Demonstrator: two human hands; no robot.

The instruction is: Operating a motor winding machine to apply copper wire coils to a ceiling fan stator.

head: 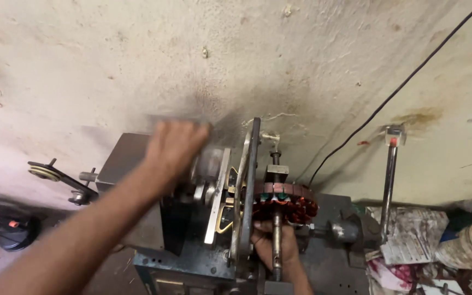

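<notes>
Right hand (271, 248): one, lowest in the view, coming up from below the machine; its fingers curl against the underside of the stator, beside a vertical threaded rod (277, 240) that crosses in front of it.
Stator (286, 203): one, a round metal core wound with reddish-copper wire in many small coils, sitting on the machine's shaft just right of the upright metal plates.
Winding machine (192, 257): one, a grey-blue steel box, scuffed and dusty, carrying everything above it.
Metal plates (245, 191): two flat upright arms, dull grey, standing side by side at a slight tilt between the two hands.
Left hand (175, 146): one, with the forearm reaching in from the lower left; blurred, fingers bent down over a round part on the machine's left side; whether it grips or only rests there I cannot tell.
Pulley arm (61, 180): one dark bar with a small brass-coloured wheel, sticking out left.
Lever (390, 180): one upright steel rod with a red-tipped top, at the right.
Rags and paper (411, 235): a stained heap, lower right.
Cable (400, 87): one thin black line up the wall.
Wall (137, 54): rough, pale plaster, soot-stained behind the machine.
</notes>
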